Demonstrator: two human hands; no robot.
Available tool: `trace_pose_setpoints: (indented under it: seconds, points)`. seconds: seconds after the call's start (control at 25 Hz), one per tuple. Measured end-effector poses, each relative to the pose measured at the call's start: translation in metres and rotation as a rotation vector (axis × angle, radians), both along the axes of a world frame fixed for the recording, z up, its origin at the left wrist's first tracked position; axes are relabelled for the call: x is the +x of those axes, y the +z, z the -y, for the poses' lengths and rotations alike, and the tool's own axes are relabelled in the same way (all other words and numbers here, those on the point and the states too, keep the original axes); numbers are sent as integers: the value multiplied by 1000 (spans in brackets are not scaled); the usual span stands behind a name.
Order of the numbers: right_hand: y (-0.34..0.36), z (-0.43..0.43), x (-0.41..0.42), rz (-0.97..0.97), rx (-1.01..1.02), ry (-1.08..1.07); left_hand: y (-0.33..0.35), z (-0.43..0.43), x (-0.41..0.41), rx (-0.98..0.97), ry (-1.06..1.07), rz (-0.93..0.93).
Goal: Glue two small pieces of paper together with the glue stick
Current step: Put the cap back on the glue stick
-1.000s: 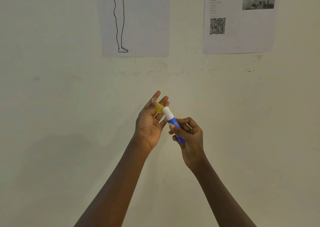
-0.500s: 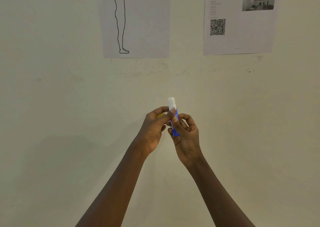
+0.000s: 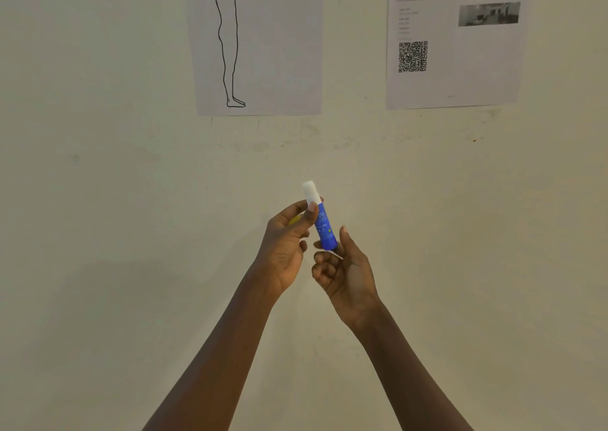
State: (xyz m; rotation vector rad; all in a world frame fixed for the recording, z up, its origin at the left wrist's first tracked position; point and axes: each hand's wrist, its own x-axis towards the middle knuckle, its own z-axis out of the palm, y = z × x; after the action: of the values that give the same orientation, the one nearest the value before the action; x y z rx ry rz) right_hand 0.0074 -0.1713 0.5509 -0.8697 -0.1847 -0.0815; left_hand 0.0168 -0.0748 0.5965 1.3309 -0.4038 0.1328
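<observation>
A blue glue stick (image 3: 324,226) stands nearly upright in front of the wall, its white glue end (image 3: 310,190) bare and pointing up. My left hand (image 3: 284,246) pinches the top of the blue barrel between thumb and fingers. A small yellow piece (image 3: 293,220) is tucked behind that thumb; I cannot tell whether it is paper or a cap. My right hand (image 3: 347,276) is below, palm towards me, its curled fingers and thumb around the stick's lower end. No other paper piece is visible.
A plain cream wall (image 3: 131,200) fills the view. Two printed sheets hang on it: a line drawing of a standing figure (image 3: 260,42) upper centre and a sheet with a QR code (image 3: 454,46) upper right.
The stick has swung from tilted against my open left palm to nearly upright. My left fingers have closed on its upper barrel, and my right hand has slid down to its base.
</observation>
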Motion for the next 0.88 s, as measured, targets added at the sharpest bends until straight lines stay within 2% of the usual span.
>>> trace_pose_setpoints:
  seconds: [0.12, 0.24, 0.4, 0.64, 0.8, 0.88]
  points:
    - [0, -2, 0, -40, 45, 69, 5, -1, 1, -1, 10, 17]
    - [2, -4, 2, 6, 163, 65, 7, 1, 1, 21, 30, 24]
    - [0, -4, 3, 40, 219, 24, 8, 5, 0, -14, 73, 16]
    - [-2, -7, 2, 132, 35, -270, 7, 9, -1, -37, 130, -8]
    - [1, -2, 0, -20, 108, -88, 11, 6, 0, -11, 108, -27]
    - [3, -1, 0, -58, 158, -90, 11, 7, -2, 1, 103, -21]
